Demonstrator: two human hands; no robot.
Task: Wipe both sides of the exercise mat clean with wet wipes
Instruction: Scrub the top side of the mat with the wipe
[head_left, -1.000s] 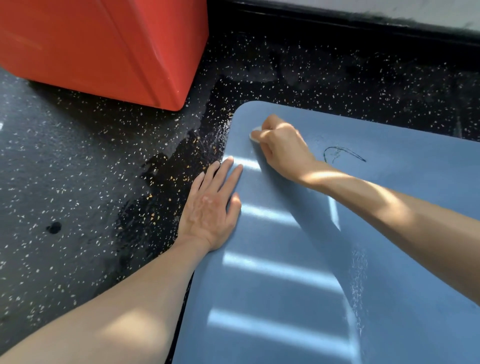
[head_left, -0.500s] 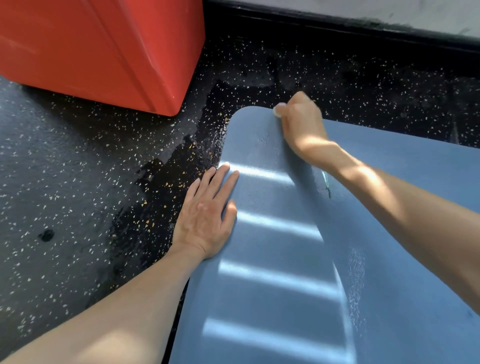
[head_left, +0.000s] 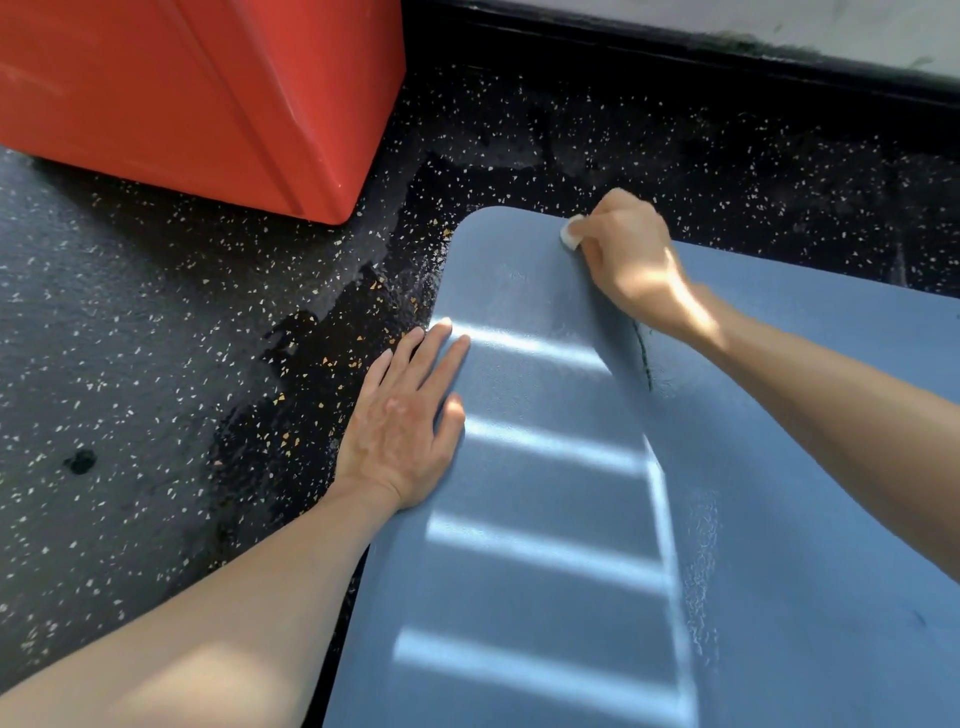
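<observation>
A blue exercise mat (head_left: 545, 519) lies flat on the dark speckled floor, its rounded corner towards the top. My right hand (head_left: 631, 262) grips a small white wet wipe (head_left: 571, 235) and presses it on the mat's far edge near that corner. Only a bit of the wipe shows past the fingers. My left hand (head_left: 402, 421) rests flat with straight fingers on the mat's left edge, partly on the floor. A black pen mark (head_left: 644, 358) on the mat shows just below my right wrist.
A big orange-red block (head_left: 208, 98) stands on the floor at the upper left, close to the mat's corner. A wet dark patch (head_left: 311, 374) covers the floor left of the mat. A black skirting (head_left: 675, 52) runs along the wall behind.
My right hand with the wipe has slid from near the mat's left corner up and to the right along the far edge. My left hand stays pressed in place.
</observation>
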